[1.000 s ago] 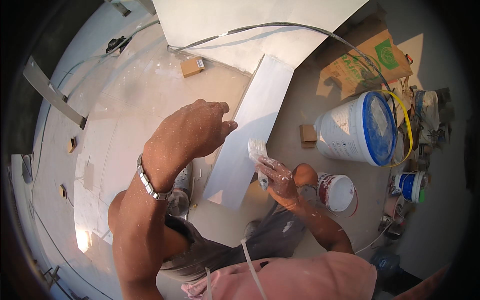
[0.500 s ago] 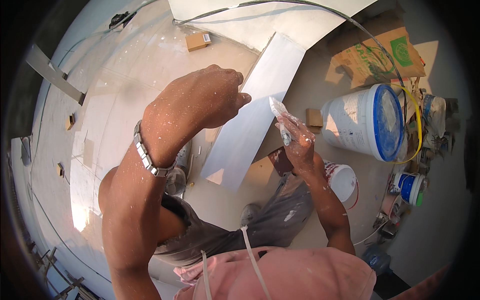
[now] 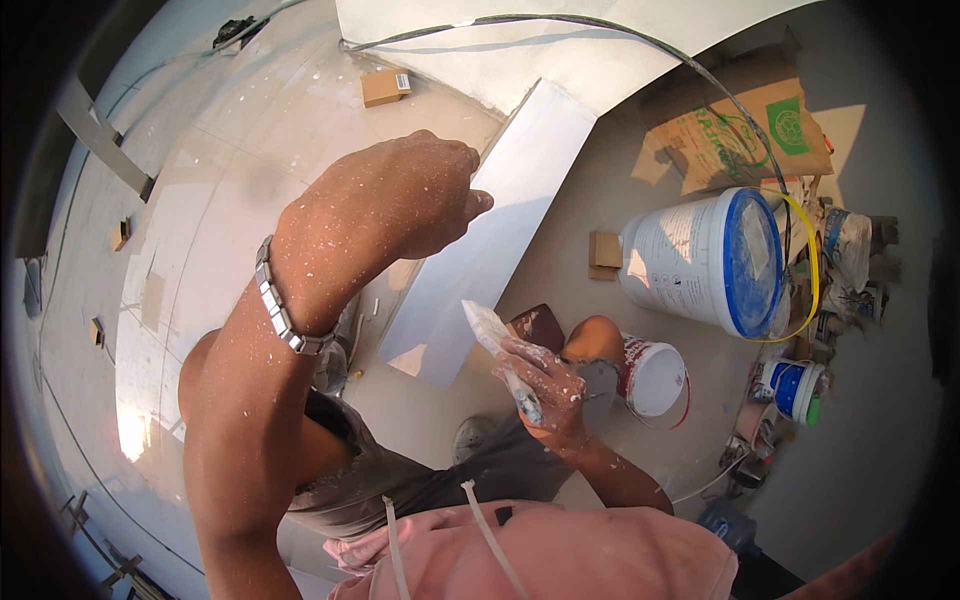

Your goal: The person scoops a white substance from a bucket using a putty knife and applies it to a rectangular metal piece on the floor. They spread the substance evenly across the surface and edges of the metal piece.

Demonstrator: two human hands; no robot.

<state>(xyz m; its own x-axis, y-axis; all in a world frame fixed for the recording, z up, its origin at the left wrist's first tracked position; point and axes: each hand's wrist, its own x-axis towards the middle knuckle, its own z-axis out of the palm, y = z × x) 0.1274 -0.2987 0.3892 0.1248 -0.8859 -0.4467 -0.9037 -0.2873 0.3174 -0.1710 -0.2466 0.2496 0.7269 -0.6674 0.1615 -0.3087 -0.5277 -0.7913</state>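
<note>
My left hand (image 3: 400,195), with a metal-link band on its wrist, is raised over the left edge of a long, smooth pale panel (image 3: 500,210). Its fingers are curled, and whatever they hold, if anything, is hidden behind the hand. Gripped in my right hand (image 3: 550,385) is a putty knife (image 3: 484,322) caked in white, its blade pointing up and left. The blade appears just off the panel's near right edge; I cannot tell whether it touches. White specks cover both hands.
A large white bucket (image 3: 680,260) with a blue lid stands right, near a brown paper sack (image 3: 740,135). A smaller white pail (image 3: 657,378) is beside my knee. Small cardboard boxes (image 3: 385,88) lie on the floor. A black cable (image 3: 600,25) curves along the far side.
My right hand has drawn the putty knife toward my body and leftward, from beside the panel's middle to its near end. My left hand keeps its curled pose, and the view has shifted slightly.
</note>
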